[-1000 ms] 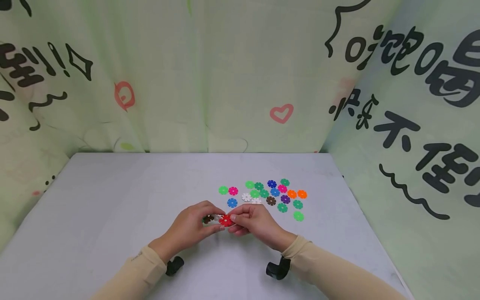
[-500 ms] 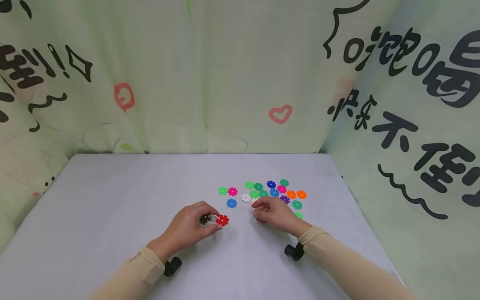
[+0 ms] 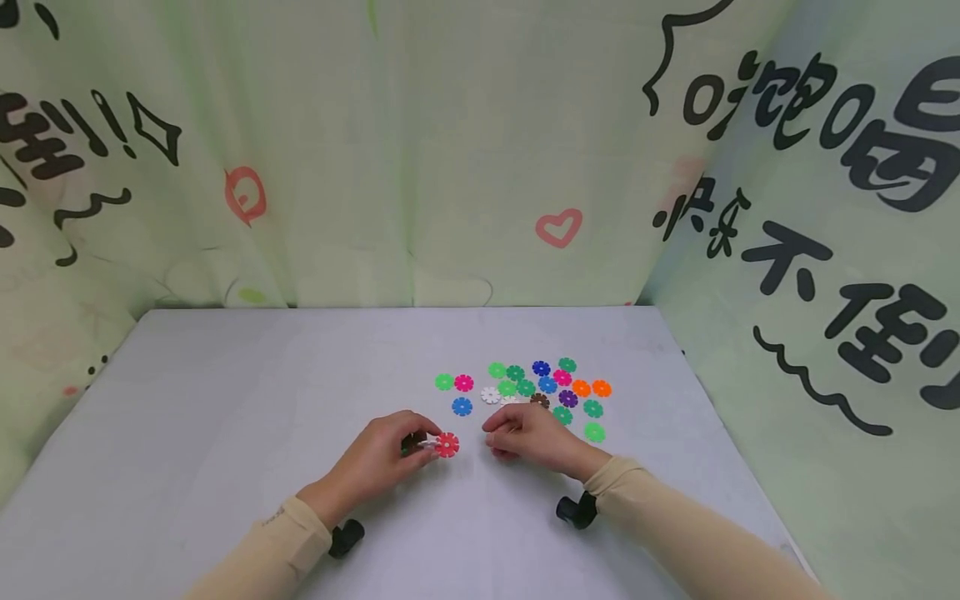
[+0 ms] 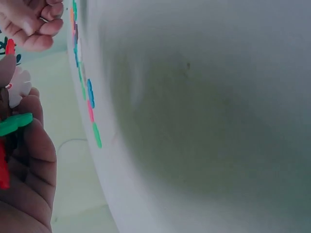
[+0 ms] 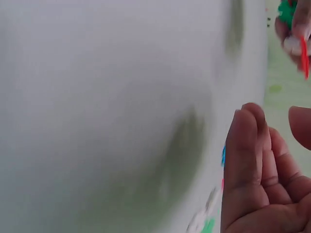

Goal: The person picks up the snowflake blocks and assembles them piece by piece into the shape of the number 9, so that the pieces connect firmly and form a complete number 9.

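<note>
My left hand (image 3: pixel 375 460) grips a small cluster of notched plastic snowflake discs above the table. Its red disc (image 3: pixel 447 445) sticks out to the right past the fingertips. In the left wrist view a green disc (image 4: pixel 17 124), a white disc (image 4: pixel 19 87) and another red piece (image 4: pixel 4 167) show in that hand. Brown parts lie between the fingers, partly hidden. My right hand (image 3: pixel 542 439) hovers a short way to the right of the red disc, apart from it. The right wrist view shows its fingers (image 5: pixel 241 150) lightly bent, the thumb apart, and nothing held.
Several loose discs lie flat beyond my hands, among them a blue one (image 3: pixel 462 407), a pink one (image 3: pixel 463 382), orange ones (image 3: pixel 602 388) and a light green one (image 3: pixel 595 432). The right hand partly covers a white and a brown one. Curtains stand behind the white table (image 3: pixel 225 375).
My right hand let go of the red disc, drew back to the right, then came slightly left again. The left hand keeps its cluster, and the red disc has turned a little.
</note>
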### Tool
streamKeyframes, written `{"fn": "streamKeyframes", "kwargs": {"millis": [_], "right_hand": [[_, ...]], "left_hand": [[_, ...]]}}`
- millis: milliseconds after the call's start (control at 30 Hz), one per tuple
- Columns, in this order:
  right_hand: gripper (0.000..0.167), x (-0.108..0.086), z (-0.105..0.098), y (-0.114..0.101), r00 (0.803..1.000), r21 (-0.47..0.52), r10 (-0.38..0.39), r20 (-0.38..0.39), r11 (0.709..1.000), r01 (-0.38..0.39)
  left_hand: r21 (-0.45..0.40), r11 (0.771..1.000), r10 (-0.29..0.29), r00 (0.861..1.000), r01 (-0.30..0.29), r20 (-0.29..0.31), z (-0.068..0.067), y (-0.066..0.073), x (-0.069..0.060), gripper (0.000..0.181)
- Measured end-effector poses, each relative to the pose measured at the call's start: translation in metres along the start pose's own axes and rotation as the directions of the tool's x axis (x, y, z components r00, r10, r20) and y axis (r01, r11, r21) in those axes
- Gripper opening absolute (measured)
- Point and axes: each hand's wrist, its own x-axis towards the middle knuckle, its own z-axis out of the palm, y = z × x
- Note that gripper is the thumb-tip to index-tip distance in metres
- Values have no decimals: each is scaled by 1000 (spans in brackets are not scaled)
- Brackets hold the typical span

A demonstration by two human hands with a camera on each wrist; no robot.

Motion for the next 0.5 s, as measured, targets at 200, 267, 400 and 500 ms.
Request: {"fn": "streamKeyframes", "kwargs": {"millis": [200, 267, 400, 500], "right_hand": [[17, 0, 21, -16, 996, 186, -41, 79, 982, 25], [15, 1, 26, -20, 997, 201, -39, 59, 979, 26], [13, 4, 31, -23, 1000, 206, -20, 12, 978, 17], [14, 5, 32, -23, 1000, 217, -4, -7, 976, 5]], "left_hand": [[28, 999, 37, 999, -37, 6, 4, -1, 2, 27], [34, 999, 35, 999, -36, 10, 5, 0, 2, 27], [50, 999, 19, 1000, -20, 25, 6, 3, 3, 28], [75, 997, 8, 999, -11, 38, 7, 4, 5, 28]]}}
